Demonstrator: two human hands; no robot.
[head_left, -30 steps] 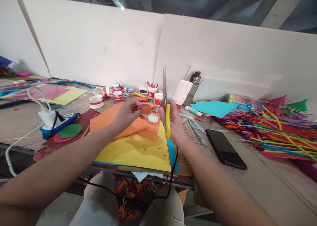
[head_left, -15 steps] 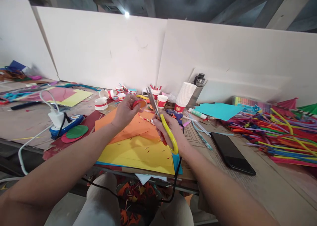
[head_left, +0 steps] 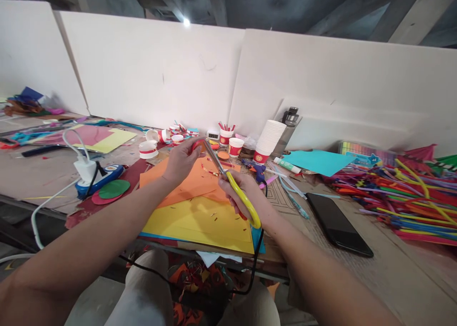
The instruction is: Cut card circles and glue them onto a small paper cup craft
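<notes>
My right hand (head_left: 243, 192) is closed around the scissors (head_left: 237, 192), which have yellow and red handles. Their blades point up and left, to the small red-and-orange round piece (head_left: 200, 146) pinched in my left hand (head_left: 181, 160). The blades meet the piece's edge, though blur hides whether they cut into it. Below both hands lie orange sheets (head_left: 178, 188) on top of yellow sheets (head_left: 193, 223), with small scraps scattered over them. An orange disc (head_left: 223, 155) lies just past the blades, near a white paper cup with a red band (head_left: 235, 147).
A stack of paper cups (head_left: 267, 138) stands behind, beside a dark bottle (head_left: 285, 131). To the right are a black phone (head_left: 339, 225) and many pipe cleaners (head_left: 403, 197). On the left sit a blue power strip (head_left: 107, 173) and green disc (head_left: 114, 189). A black cable hangs near my knees.
The scissors have tipped left and down, bringing their blades from upright and apart to the round piece in my left hand. My left hand still pinches it.
</notes>
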